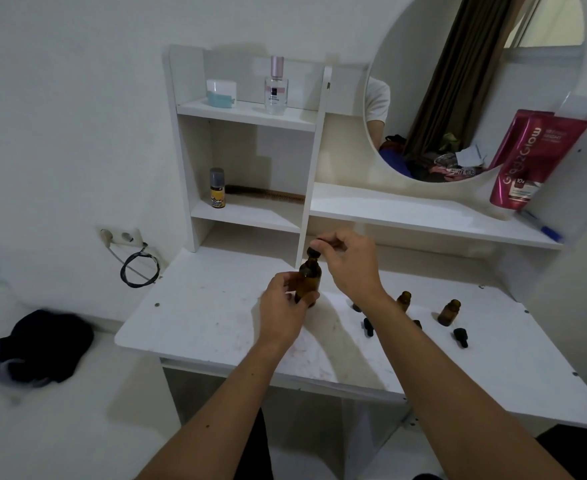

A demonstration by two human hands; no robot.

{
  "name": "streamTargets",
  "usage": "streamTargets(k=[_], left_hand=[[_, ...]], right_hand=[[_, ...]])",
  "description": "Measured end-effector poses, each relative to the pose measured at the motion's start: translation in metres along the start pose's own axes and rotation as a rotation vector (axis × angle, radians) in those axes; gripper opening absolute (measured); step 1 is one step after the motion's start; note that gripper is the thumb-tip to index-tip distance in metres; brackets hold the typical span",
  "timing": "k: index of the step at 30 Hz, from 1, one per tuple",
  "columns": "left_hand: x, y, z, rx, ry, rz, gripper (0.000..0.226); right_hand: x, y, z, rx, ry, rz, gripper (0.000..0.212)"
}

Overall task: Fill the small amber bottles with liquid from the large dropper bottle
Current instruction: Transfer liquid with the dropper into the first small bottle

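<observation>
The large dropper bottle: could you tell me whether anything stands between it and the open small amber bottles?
Only the right forearm crosses that stretch of the table, partly hiding one small bottle; nothing else visible.

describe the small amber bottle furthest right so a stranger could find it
Start at the white desk under the round mirror. Right of the right hand's forearm stand uncapped small amber bottles; the target is rightmost, with a loose black dropper cap just before it.

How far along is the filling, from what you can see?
Done: the small amber bottles stand open on the table, dropper caps lying beside them. In hand: left hand grips the large dropper bottle; right hand pinches its dropper top. Left: filling them; fill levels unreadable.
</observation>
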State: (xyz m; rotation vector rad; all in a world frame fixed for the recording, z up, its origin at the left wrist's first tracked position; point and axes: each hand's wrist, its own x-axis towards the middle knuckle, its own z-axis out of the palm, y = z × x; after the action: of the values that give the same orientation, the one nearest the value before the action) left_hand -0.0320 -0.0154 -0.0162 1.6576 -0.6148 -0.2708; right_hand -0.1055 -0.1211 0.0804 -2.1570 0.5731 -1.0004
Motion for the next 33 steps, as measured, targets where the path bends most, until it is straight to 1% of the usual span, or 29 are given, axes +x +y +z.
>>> streamTargets(k=[9, 13, 16, 20, 23, 26, 29, 33], left_hand=[[0.002, -0.003, 0.002, 0.032, 0.002, -0.011, 0.046], [0.000, -0.003, 0.001, 0.045, 0.003, 0.006, 0.044], [-0.002, -0.003, 0.001, 0.049, 0.013, 0.010, 0.046], [-0.010, 0.000, 0.000, 0.071, 0.056, 0.020, 0.056], [-0.019, 0.005, 0.000, 0.069, 0.072, 0.044, 0.050], [-0.028, 0.006, 0.000, 0.055, 0.071, 0.029, 0.045], [-0.037, 0.004, 0.008, 0.017, 0.022, 0.031, 0.041], [-0.042, 0.007, 0.027, 0.009, -0.102, 0.067, 0.037]], right_hand=[[-0.004, 0.007, 0.005, -0.048, 0.009, -0.005, 0.002], [-0.003, -0.001, -0.003, -0.023, 0.033, -0.018, 0.008], [0.000, -0.009, -0.014, -0.019, 0.061, -0.065, 0.013], [0.008, -0.020, -0.031, 0.033, 0.129, -0.078, 0.014], [0.009, -0.023, -0.044, 0.075, 0.196, -0.077, 0.014], [0.002, -0.018, -0.058, 0.079, 0.229, -0.074, 0.014], [-0.010, -0.006, -0.072, 0.072, 0.236, -0.046, 0.014], [-0.027, 0.016, -0.089, 0.029, 0.236, 0.010, 0.015]])
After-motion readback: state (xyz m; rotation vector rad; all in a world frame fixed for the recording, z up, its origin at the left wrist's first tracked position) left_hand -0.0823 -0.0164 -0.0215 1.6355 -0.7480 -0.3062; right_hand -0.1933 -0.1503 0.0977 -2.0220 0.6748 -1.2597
